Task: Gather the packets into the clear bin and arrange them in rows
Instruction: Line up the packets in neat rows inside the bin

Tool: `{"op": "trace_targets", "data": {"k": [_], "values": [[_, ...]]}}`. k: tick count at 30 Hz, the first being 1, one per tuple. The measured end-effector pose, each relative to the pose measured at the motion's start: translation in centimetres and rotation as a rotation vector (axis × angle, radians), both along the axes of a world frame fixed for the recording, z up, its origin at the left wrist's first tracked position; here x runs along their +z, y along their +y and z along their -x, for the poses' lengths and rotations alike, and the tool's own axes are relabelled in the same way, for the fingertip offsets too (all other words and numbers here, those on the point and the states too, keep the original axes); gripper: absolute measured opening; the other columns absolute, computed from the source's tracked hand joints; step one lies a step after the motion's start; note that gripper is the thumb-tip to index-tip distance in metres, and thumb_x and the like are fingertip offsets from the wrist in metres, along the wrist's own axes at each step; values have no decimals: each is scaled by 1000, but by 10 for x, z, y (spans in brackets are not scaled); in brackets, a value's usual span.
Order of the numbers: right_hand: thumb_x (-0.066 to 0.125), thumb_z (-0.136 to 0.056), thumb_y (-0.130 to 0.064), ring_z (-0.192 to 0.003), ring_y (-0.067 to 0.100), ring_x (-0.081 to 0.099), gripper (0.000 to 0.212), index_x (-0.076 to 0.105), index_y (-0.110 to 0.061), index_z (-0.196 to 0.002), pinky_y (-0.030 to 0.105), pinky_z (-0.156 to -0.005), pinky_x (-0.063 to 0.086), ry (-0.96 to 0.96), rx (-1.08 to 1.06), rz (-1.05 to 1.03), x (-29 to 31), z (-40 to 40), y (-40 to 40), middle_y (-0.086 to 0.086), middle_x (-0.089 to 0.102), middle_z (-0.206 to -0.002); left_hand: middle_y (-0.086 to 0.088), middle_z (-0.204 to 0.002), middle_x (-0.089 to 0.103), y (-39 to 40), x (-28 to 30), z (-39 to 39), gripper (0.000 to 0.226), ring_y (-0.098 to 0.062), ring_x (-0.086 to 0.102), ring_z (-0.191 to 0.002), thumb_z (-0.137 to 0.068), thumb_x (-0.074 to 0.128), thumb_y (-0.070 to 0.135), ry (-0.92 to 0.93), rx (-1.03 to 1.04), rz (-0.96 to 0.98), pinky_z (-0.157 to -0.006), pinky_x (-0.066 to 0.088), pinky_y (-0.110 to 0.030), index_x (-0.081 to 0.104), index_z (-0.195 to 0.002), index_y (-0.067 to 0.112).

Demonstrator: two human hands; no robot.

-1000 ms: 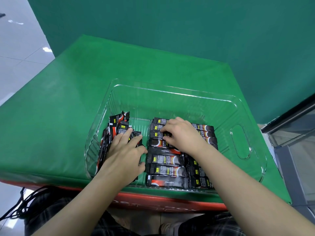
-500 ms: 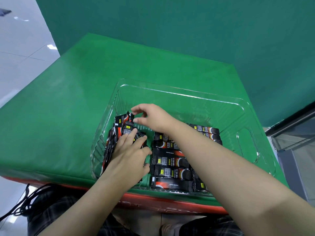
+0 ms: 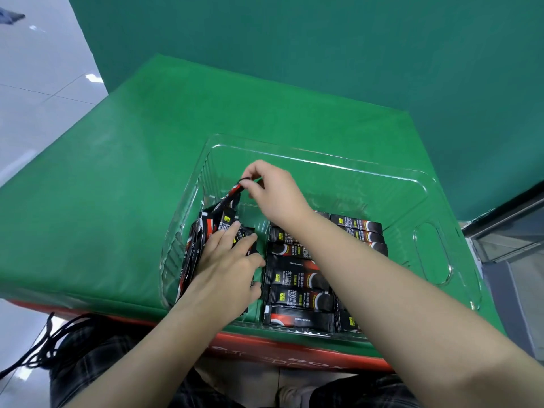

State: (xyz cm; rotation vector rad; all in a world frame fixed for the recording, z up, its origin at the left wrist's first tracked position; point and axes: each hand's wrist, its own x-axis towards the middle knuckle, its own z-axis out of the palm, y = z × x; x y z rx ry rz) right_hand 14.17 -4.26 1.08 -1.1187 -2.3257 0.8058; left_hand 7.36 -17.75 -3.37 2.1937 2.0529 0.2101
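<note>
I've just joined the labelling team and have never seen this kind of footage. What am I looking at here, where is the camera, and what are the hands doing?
There is no machine: a person works with bare hands, filmed by a wide-angle camera on their head that looks down. A clear bin sits on a green cloth. Inside it, black packets lie flat in rows on the right, and a loose bundle stands on edge on the left. The left hand rests on that bundle, holding it in place. The right hand reaches across and pinches the top end of one packet, lifting it out of the bundle.
</note>
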Motion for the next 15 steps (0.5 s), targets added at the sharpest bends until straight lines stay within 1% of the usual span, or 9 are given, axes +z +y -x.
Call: {"op": "trace_targets", "data": {"k": [1,3,6,8,9,10,12,13,15], "values": [[56,-93,-17,-77,21,57,2,58,-16,-92,30,-71,43,26,-17,4,2,-6,-1,-7,57,-79,1,-157,23,0,1,0,41,-26,-1,-147,-91,50,42,3,2,10,-108,-14,-35,53,-131,34],[56,-93,-16,-76,20,58,5,54,-20,-89,29,-69,44,66,-54,24,4,-23,-1,-12,55,-74,2,-158,20,0,1,0,41,-26,-3,-147,-92,49,43,-2,7,24,-108,-15,-35,52,-132,34],[60,-91,-16,-75,4,53,7,59,-23,-93,14,-64,39,82,-101,81,2,-56,0,-17,56,-80,2,-158,20,-1,2,0,41,-26,-4,-147,-92,49,43,-10,15,29,-106,-18,-35,52,-132,35],[62,-90,-17,-65,0,50,9,62,-25,-87,14,-58,37,70,-126,118,-1,-79,-2,-15,58,-76,3,-158,19,-1,3,-1,41,-25,-5,-147,-92,49,43,-6,16,44,-105,-19,-35,51,-132,36],[64,-88,-16,-63,1,51,11,62,-26,-84,15,-58,39,70,-143,131,-2,-90,-4,-15,60,-75,3,-158,18,0,3,-1,41,-25,-5,-146,-92,49,43,-6,16,53,-105,-19,-35,51,-132,36],[66,-87,-14,-66,1,54,13,62,-26,-81,15,-60,42,81,-160,140,-4,-101,-5,-15,62,-76,3,-159,18,0,3,-1,41,-24,-6,-146,-92,49,43,-9,17,61,-105,-19,-35,50,-133,36],[66,-84,-4,-81,2,62,22,60,-23,-75,15,-75,49,131,-163,171,-9,-116,-11,-15,65,-84,3,-159,17,1,3,-1,42,-24,-6,-146,-92,49,43,-12,19,73,-106,-19,-35,50,-133,36],[65,-83,1,-86,2,64,27,58,-22,-72,17,-82,50,151,-146,188,-11,-122,-14,-14,66,-88,4,-159,16,1,3,-1,42,-23,-7,-146,-92,48,43,-13,20,78,-107,-18,-35,49,-134,36],[62,-82,8,-87,-7,62,32,55,-21,-69,15,-85,49,139,-110,203,-15,-126,-20,-14,65,-91,4,-159,16,1,3,-1,43,-22,-7,-146,-92,49,44,-19,25,92,-109,-16,-37,49,-134,36]]}}
